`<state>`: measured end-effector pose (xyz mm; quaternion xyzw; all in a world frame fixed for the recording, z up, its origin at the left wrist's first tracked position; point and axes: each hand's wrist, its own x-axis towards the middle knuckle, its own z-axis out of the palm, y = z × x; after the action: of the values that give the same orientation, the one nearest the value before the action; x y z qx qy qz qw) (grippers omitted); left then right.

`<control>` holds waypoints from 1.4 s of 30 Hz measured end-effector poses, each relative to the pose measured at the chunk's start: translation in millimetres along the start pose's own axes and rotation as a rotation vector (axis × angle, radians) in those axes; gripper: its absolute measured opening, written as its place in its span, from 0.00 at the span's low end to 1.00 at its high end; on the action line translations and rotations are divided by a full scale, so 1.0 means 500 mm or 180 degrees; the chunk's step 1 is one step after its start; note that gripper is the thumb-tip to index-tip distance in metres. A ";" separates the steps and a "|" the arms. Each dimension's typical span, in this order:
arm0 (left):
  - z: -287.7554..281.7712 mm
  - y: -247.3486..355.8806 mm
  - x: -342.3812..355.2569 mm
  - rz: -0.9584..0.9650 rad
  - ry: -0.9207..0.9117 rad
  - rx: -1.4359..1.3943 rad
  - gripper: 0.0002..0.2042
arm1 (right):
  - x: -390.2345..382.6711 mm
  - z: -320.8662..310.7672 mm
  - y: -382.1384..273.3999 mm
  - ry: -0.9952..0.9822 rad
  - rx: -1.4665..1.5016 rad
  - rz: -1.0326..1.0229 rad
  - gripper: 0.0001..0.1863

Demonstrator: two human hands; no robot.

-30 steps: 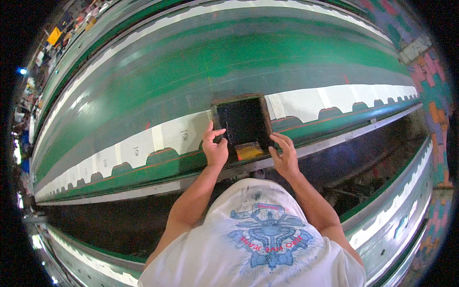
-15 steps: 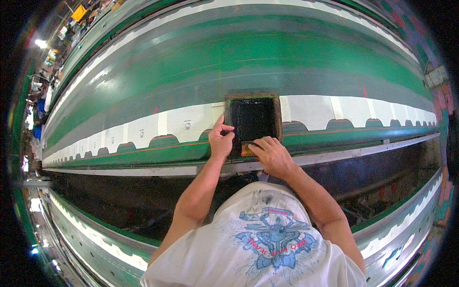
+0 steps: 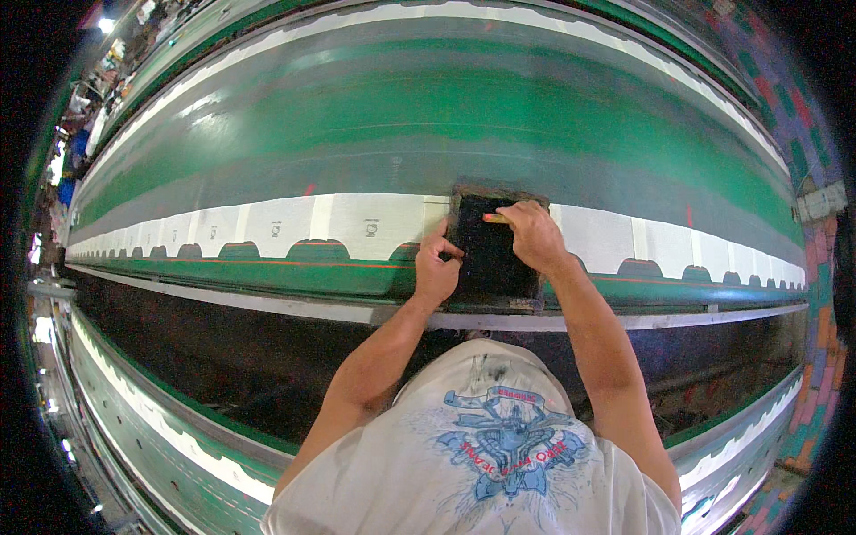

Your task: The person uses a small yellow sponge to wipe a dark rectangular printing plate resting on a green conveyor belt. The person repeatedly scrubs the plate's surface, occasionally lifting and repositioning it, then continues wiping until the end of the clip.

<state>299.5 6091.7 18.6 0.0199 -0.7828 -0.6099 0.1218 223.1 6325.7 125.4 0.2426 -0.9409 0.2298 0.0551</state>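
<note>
A small screen printing frame [image 3: 501, 190] with a dark, ink-black mesh lies across the row of white fabric pieces [image 3: 343, 228]. At its left side my left hand [image 3: 437, 269] grips the rim, forefinger stretched along the edge and thumb pressed over it. My right hand [image 3: 539, 239] is closed around a squeegee [image 3: 494, 218] with a yellowish-orange handle. That squeegee is over the far part of the mesh, and its blade is hard to make out against the black. Small dark prints show on the pieces left of the frame.
The long green table [image 3: 374, 125] curves away to both sides, with another white strip [image 3: 464, 11] along its far edge. A pale metal rail [image 3: 241, 299] runs along the near edge. Behind me stands another table [image 3: 187, 446] with white pieces.
My right hand has pushed the squeegee from the near end of the frame to its far end. The frame and my left hand appear farther right in the view, along with the table's pieces.
</note>
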 end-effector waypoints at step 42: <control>0.057 0.097 0.000 0.0819 -0.0058 0.0252 0.10 | -0.286 -0.037 -0.065 0.0565 0.1013 0.0139 0.24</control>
<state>299.0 6131.4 58.8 -0.0815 -0.8034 -0.5580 0.1910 363.8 6370.6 124.1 0.2066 -0.8892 0.3974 0.0938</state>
